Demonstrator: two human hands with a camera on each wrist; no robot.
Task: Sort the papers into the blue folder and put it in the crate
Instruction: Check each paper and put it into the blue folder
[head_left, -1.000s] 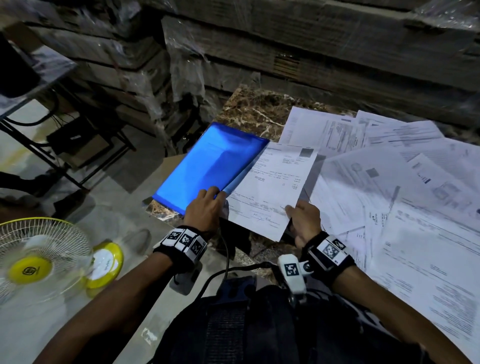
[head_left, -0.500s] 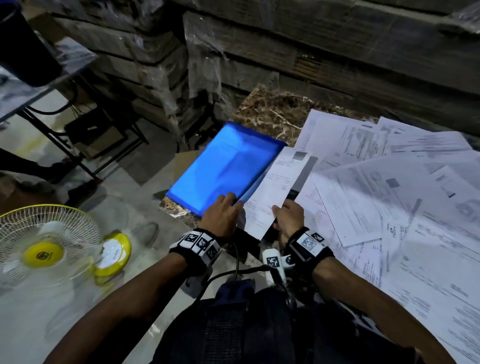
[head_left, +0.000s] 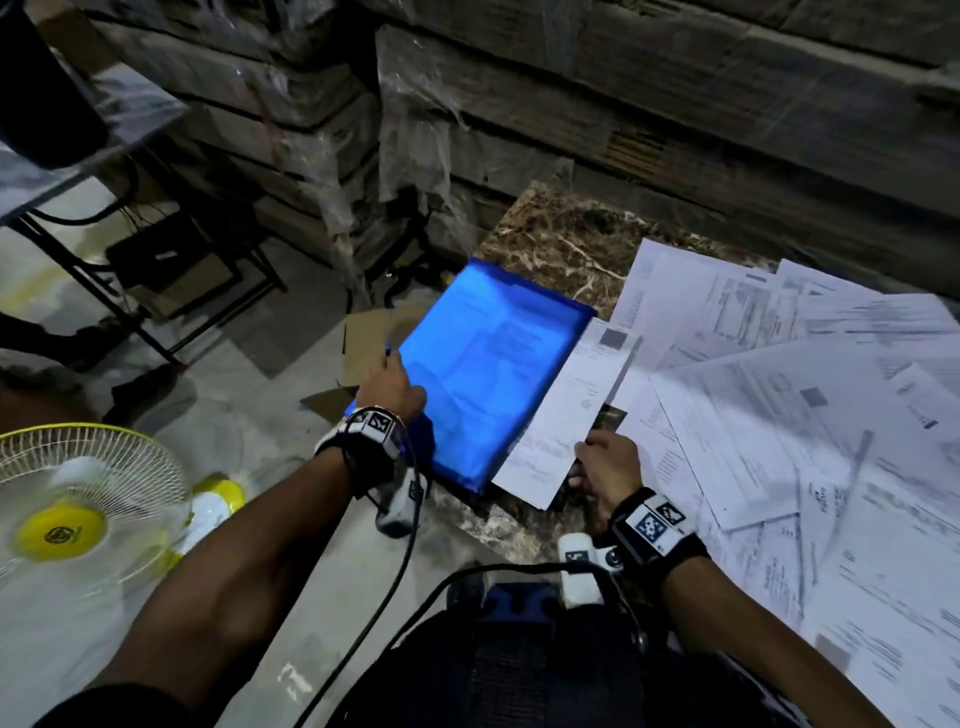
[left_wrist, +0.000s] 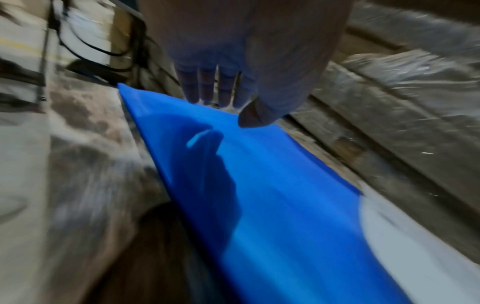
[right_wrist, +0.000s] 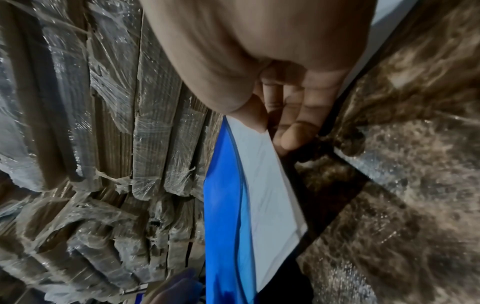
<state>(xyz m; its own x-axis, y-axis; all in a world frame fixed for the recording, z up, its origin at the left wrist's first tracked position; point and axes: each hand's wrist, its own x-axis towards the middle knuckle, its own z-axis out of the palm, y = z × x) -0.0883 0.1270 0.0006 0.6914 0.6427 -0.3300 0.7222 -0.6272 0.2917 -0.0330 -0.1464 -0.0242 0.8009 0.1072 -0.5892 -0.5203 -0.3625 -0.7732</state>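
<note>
The blue folder (head_left: 493, 374) lies tilted over the left corner of the marble table (head_left: 561, 244). My left hand (head_left: 390, 382) holds its left long edge; in the left wrist view the thumb (left_wrist: 255, 116) lies on top of the folder (left_wrist: 272, 205) and the fingers (left_wrist: 207, 88) reach behind it. A white sheet (head_left: 563, 415) sticks out of the folder's right side as a narrow strip. My right hand (head_left: 602, 460) pinches its near corner; in the right wrist view the sheet (right_wrist: 267, 181) sits against the folder (right_wrist: 223, 205). Several loose papers (head_left: 779, 415) cover the table to the right.
Shrink-wrapped stacks of cardboard (head_left: 623, 104) rise close behind the table. Cardboard flaps (head_left: 363, 338) lie on the floor left of the folder. A yellow-and-white fan (head_left: 78, 519) stands at the lower left, and a black metal frame (head_left: 130, 312) further back.
The white sheet has slid further into the folder, leaving a narrower strip showing. My left hand moved from the folder's near end up to its left edge. My right hand followed the sheet leftward.
</note>
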